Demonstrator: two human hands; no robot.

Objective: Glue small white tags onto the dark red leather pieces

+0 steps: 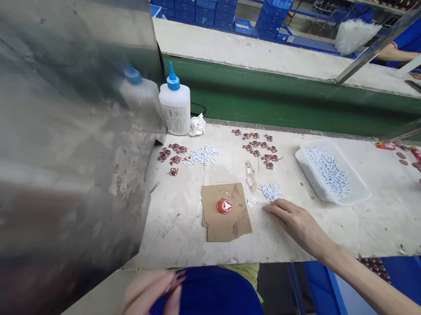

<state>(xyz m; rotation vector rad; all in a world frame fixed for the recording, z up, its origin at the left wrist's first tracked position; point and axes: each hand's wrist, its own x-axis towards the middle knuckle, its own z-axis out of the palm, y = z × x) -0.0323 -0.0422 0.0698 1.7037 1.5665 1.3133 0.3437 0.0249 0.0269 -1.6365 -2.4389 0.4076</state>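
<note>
Near the bench's front edge, my left hand is blurred, its fingers pinched on a small dark red piece. My right hand rests on the bench with fingertips together beside a small pile of white-and-blue bits; whatever is between those fingertips is too small to make out. Between the hands and farther back lies a brown cardboard piece with a round red-and-white item on it.
A glue bottle stands at the back left beside crumpled tissue. Dark red pieces lie behind the cardboard. A clear tub of white-and-blue bits sits right. A metal panel bounds the left side.
</note>
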